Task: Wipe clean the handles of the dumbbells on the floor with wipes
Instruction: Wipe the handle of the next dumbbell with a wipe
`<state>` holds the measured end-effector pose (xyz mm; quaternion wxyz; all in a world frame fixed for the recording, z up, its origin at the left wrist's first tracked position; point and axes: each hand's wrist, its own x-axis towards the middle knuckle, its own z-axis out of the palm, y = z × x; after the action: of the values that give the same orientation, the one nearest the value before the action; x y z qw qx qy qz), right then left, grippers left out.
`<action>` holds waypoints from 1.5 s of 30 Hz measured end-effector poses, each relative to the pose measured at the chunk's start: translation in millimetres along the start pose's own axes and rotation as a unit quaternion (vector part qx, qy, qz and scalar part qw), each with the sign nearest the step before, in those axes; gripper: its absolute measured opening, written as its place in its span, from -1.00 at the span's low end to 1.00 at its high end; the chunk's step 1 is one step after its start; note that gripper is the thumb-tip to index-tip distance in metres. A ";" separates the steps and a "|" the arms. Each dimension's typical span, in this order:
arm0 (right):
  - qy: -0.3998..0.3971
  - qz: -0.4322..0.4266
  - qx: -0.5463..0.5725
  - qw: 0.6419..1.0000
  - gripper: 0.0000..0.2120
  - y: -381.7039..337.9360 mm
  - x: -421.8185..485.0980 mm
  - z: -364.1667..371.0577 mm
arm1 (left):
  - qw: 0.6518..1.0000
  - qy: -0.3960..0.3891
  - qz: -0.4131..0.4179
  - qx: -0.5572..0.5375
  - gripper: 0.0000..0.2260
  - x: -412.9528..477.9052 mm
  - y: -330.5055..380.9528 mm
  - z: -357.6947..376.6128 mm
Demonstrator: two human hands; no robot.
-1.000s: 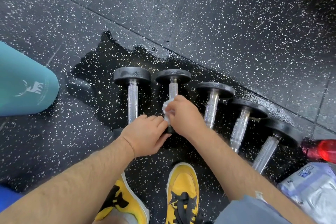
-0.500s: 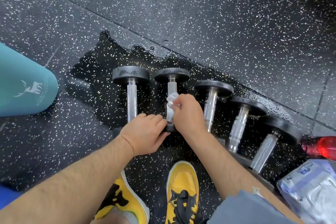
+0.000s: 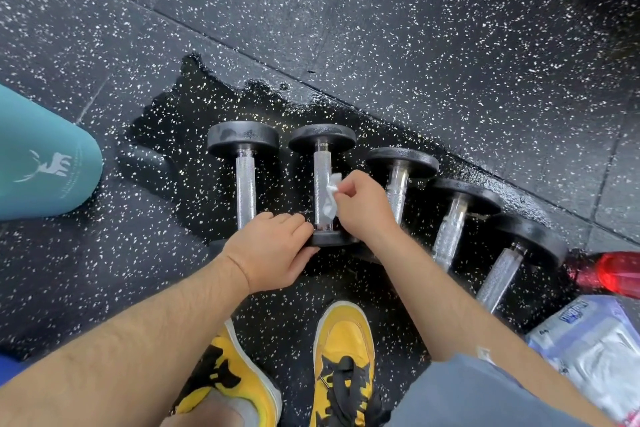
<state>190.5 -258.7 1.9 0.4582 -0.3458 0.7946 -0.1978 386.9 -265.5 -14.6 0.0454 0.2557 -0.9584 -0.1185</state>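
Several black dumbbells with knurled chrome handles lie side by side on the speckled rubber floor. My right hand (image 3: 360, 204) pinches a white wipe (image 3: 330, 199) against the right side of the handle of the second dumbbell from the left (image 3: 322, 166). My left hand (image 3: 273, 250) grips that dumbbell's near head (image 3: 329, 238), thumb under its edge. The leftmost dumbbell (image 3: 245, 180) lies just left of my hands. Three more dumbbells (image 3: 450, 229) fan out to the right.
A dark wet patch (image 3: 180, 121) spreads on the floor around the dumbbells. A teal bottle (image 3: 41, 156) lies at the left. At the right edge lie a red bottle (image 3: 616, 272) and a pack of wipes (image 3: 595, 350). My yellow shoes (image 3: 343, 357) stand below.
My right hand has slid the wipe from on top of the handle to its right side, baring more of the chrome. My left hand stays on the near head.
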 end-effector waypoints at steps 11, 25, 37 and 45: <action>-0.038 0.027 0.014 0.999 -0.81 -3.6 17.8 -5.5 | 1.000 -0.001 0.000 -0.004 -0.72 0.0 0.7 -0.2; -0.068 0.011 -0.003 0.998 -0.88 2.8 5.3 -13.6 | 1.000 -0.006 0.002 -0.003 -0.73 -0.5 0.6 1.0; -0.055 -0.116 -0.061 0.990 -0.93 7.5 -7.2 -7.3 | 1.000 -0.006 -0.001 -0.001 -0.71 -1.3 0.2 2.3; -0.055 -0.181 -0.105 0.976 -0.85 -3.5 -3.3 -3.0 | 1.000 -0.002 0.001 -0.001 -0.71 -0.7 0.1 1.8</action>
<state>190.3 -258.7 7.6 0.4195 -0.5402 0.7085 -0.1736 387.2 -264.7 -16.3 0.0437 0.2544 -0.9586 -0.1201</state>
